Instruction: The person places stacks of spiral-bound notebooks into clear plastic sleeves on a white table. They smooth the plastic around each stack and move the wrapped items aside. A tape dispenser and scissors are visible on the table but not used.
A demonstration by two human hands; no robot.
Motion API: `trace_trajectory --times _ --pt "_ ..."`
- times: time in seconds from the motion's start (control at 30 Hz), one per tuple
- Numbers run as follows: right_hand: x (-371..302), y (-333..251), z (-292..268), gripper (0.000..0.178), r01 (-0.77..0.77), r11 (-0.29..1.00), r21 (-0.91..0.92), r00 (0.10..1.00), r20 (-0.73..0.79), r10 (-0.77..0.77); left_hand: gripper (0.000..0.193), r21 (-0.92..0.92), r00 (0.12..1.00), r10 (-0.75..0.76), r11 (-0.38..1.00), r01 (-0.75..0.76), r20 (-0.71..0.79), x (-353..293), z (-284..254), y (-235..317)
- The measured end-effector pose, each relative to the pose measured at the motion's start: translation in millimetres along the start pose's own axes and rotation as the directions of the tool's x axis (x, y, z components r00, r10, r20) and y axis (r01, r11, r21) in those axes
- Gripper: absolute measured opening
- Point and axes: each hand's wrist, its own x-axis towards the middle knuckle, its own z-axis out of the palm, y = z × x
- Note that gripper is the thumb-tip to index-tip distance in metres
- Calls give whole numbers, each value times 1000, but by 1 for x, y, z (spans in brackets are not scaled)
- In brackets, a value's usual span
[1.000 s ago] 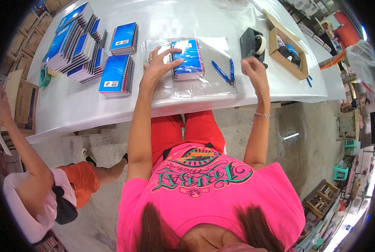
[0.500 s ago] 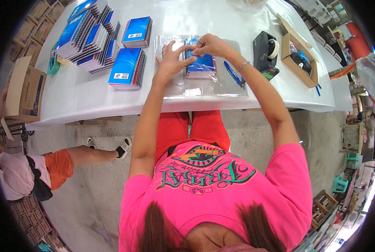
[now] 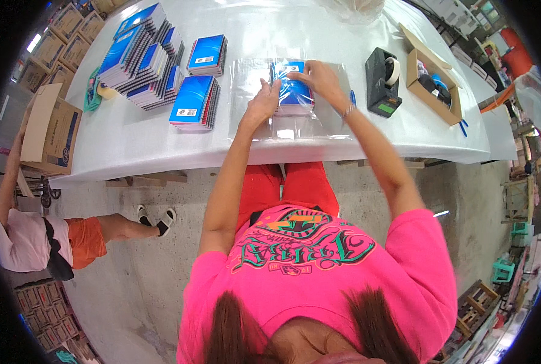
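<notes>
A short stack of blue-covered spiral notebooks lies on a sheet of clear plastic film before me. My left hand rests along the stack's left side, its thumb by the cover edge and its fingers stretched out. Across the upper right of the cover lies my right hand, with the thumb reaching left over the cover and the fingers apart. Both hands touch the stack or the film over it. Beside my right wrist, a blue-handled tool is mostly hidden.
Two small notebook stacks and a larger pile stand at left. A black tape dispenser and an open cardboard box with items are at right. A person is at far left near a carton.
My right hand has gone from a pinch above the stack to lying spread on its upper right. My left hand has moved lower, along the stack's left side. The person at left has shifted their feet.
</notes>
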Motion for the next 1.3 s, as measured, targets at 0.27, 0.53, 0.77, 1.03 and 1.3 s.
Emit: trace_trajectory --times 0.27,0.53,0.77,1.03,1.3 --pt "-12 38 68 64 -45 741 670 954 -191 230 79 -342 964 -107 939 18 -243 30 25 7" --pt "-85 -32 -23 84 292 306 906 955 -256 -151 87 -636 847 411 564 -526 -337 -48 -12 53" --pt "-80 -1 30 96 289 407 866 951 -211 -225 87 -540 842 432 647 -539 -323 -41 13 -2" --pt "-80 5 26 80 420 494 761 907 -375 -194 75 -112 641 457 755 -647 -617 -46 -4 25" --pt "-73 -7 7 41 445 694 566 883 -405 -235 33 196 589 626 752 -629 -511 -35 -25 36"
